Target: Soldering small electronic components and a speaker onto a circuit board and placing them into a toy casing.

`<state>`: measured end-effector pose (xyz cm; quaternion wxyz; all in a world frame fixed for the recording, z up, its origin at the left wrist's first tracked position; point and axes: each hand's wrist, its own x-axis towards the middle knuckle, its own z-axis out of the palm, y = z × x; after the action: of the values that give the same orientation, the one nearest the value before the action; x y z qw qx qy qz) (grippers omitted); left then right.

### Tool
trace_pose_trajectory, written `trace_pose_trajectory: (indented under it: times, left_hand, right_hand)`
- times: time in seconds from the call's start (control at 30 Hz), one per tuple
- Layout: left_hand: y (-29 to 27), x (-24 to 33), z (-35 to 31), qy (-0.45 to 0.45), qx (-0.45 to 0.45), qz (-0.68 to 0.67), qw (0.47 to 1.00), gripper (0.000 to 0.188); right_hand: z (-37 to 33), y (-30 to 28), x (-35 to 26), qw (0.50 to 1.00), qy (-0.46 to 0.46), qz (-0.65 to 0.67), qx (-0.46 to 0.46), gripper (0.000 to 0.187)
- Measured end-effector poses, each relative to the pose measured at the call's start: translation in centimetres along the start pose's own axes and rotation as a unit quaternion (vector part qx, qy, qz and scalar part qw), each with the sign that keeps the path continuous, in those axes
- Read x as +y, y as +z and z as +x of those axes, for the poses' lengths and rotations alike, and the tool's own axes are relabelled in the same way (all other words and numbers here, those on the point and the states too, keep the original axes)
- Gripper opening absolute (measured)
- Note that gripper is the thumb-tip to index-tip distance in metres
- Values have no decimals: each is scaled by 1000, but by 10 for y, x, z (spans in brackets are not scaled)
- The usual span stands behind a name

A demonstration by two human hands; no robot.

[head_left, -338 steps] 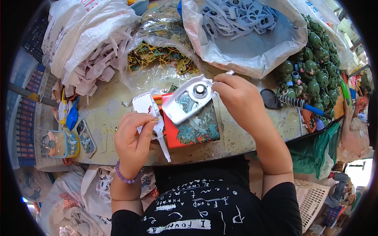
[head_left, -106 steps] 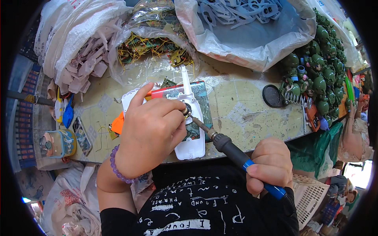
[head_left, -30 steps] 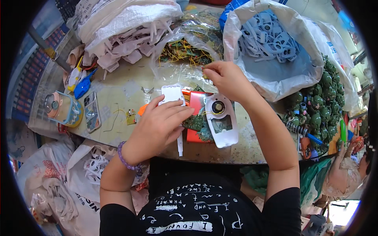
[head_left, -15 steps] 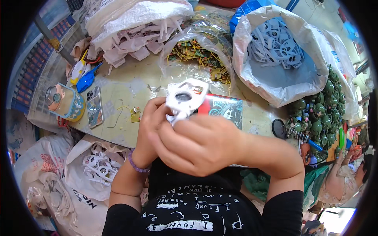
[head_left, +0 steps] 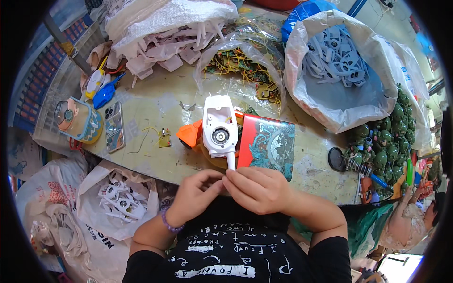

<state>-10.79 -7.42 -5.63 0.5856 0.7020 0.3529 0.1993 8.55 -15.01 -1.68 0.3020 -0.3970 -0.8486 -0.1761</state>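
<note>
A white plastic housing [head_left: 218,106] with a round black-rimmed, speaker-like part [head_left: 220,136] in it stands out over the table, its handle pointing at me. My right hand [head_left: 262,188] is closed round the handle's near end. Against those fingertips, my left hand [head_left: 196,193] is curled in a pinch; what it holds, if anything, is hidden. Partly covered by the housing are an orange tool-like object [head_left: 190,134] and a brownish-yellow round thing [head_left: 210,158]. Right of it lies a red and teal patterned booklet or box [head_left: 273,146].
Behind are a sack of white plastic parts [head_left: 170,52], a bag of wired circuit boards [head_left: 240,66] and a sack of white housings [head_left: 337,54]. Green figurines [head_left: 382,146] crowd the right. A phone [head_left: 113,127], cup [head_left: 78,120] and small circuit board [head_left: 164,140] lie left. Another person [head_left: 408,221] sits far right.
The hands have lowered toward me and the housing now lies straight, its open inside showing. My right hand has moved from over the housing to its handle; the left has slid down from its side.
</note>
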Motion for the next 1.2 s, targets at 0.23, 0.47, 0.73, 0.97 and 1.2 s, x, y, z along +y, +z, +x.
trace_pose_trajectory:
  times: [0.23,0.47,0.73,0.97,1.2]
  left_hand:
    - [10,-8,16,-203,-117,-497,835,38]
    - [3,-1,7,-143,-113,-376,909,31]
    - [-5,-47,-59,61,234,-223,944,31]
    - [-112,-128,-122,-41,519,-430,738,33]
    - [-156,-115,-112,-401,333,-205,828,46]
  right_hand:
    - [4,4,-11,990,136,33,-1,28]
    - [6,-1,-23,990,121,65,44,31]
    - [-24,-19,-38,987,102,104,65,27]
    - [-40,-6,-43,979,129,142,75,28]
    - [-42,-6,-44,974,134,171,67,26]
